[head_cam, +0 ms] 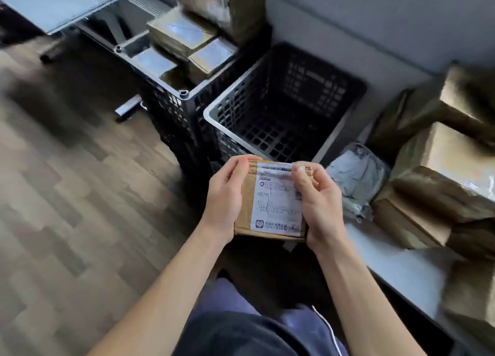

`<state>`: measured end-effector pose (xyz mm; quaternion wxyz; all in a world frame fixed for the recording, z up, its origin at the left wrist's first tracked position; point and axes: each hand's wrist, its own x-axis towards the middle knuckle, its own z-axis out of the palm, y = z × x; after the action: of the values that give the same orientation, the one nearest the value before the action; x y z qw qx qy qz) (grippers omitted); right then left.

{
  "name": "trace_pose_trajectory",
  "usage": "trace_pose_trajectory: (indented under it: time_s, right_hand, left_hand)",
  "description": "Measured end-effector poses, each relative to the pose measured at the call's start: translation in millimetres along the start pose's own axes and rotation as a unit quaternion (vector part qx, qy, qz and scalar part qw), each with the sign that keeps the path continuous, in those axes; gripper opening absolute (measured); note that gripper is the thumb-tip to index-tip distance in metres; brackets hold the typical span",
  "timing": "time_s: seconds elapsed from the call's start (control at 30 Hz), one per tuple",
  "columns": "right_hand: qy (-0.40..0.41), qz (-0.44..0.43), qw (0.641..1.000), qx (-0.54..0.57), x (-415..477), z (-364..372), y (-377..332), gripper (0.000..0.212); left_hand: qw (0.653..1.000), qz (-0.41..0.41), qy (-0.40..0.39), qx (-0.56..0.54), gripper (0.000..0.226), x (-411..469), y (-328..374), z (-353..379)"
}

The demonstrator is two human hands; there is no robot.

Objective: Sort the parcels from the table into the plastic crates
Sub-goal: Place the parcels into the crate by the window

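A small brown cardboard parcel (270,203) with a white shipping label is held flat in front of me, label up. My left hand (227,195) grips its left edge and my right hand (318,200) grips its right edge, thumb on the label. Just beyond the parcel stands a black plastic crate (214,114) with nothing visible inside. To its left, a second black crate (171,98) holds several taped brown parcels (184,34). More brown parcels (442,184) and a grey poly mailer (356,173) lie on the white table (396,262) at the right.
Wood-pattern floor (67,195) spreads out to the left. A grey table on wheeled legs (61,10) stands at the upper left. A grey wall (375,20) runs behind the crates. A white cable (329,329) hangs by my lap.
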<state>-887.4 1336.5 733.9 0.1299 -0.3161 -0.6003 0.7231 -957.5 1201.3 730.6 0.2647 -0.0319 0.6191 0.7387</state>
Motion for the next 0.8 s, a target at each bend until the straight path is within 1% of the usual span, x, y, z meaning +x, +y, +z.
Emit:
trace_pose_trajectory:
  time_s: [0.17,0.3,0.43,0.57,0.63,0.7,0.73,0.8]
  right_hand:
    - [-0.021,0.012,1.0,-0.018,36,76,-5,0.019]
    - [-0.031,0.029,0.999,-0.01,77,122,-3,0.014]
    - [-0.023,0.032,0.999,-0.004,132,167,1,0.013]
    - [-0.009,0.065,0.997,0.026,195,219,2,0.017]
    - [0.003,0.083,0.995,0.05,224,246,0,0.018]
    - [0.0,0.084,0.994,0.068,251,272,-4,0.015]
    - [-0.003,0.087,0.994,0.065,264,283,-6,0.016]
    - [-0.009,0.097,0.994,0.053,284,299,-10,0.02]
  left_hand:
    - [0.999,0.003,0.026,-0.019,0.028,44,32,-59]
    - [0.999,0.003,0.038,-0.029,0.029,87,50,-91]
    - [0.999,0.006,0.046,-0.012,0.027,145,70,-118]
    - [0.996,0.011,0.061,0.062,0.019,213,90,-149]
    - [0.994,-0.003,0.047,0.097,0.023,246,105,-164]
    - [0.993,-0.016,0.032,0.116,0.023,281,123,-179]
    - [0.992,-0.022,0.028,0.122,0.023,298,132,-186]
    - [0.99,-0.032,0.023,0.136,0.03,329,147,-198]
